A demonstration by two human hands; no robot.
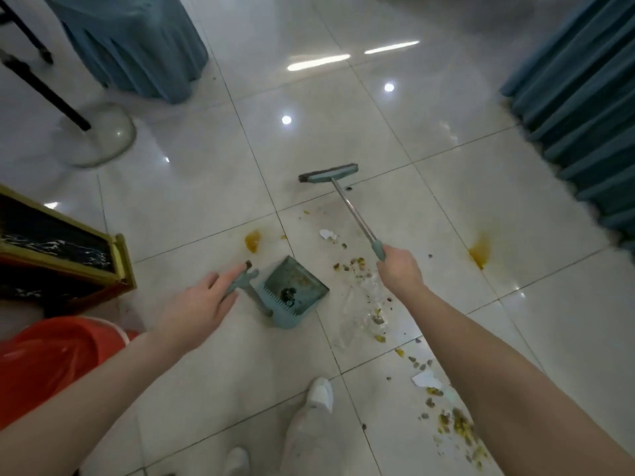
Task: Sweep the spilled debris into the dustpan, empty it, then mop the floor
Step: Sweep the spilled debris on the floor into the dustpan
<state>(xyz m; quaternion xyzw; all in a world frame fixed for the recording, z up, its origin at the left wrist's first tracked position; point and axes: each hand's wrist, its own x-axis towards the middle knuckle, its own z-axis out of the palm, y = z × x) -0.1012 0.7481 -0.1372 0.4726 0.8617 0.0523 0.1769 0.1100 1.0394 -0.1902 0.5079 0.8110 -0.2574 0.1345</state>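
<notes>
A teal dustpan [295,286] stands on the white tiled floor with some dark debris inside. My left hand [197,304] holds the top of its upright handle [242,281], index finger stretched along it. My right hand [400,271] grips the teal end of a broom handle [357,218]. The broom head [328,173] rests on the floor beyond the spill. Yellow-green and dark crumbs [355,264] lie right of the dustpan. More debris [457,424] and paper scraps [426,379] trail to the lower right. Yellow stains mark the tiles at left [252,240] and right [479,254].
A black and gold bin [58,249] stands at left, with an orange bucket [51,359] below it. A fan base [103,139] and teal table skirts [137,46] sit at the back left; a teal skirt [584,115] hangs at right. My white shoes [319,395] are at the bottom.
</notes>
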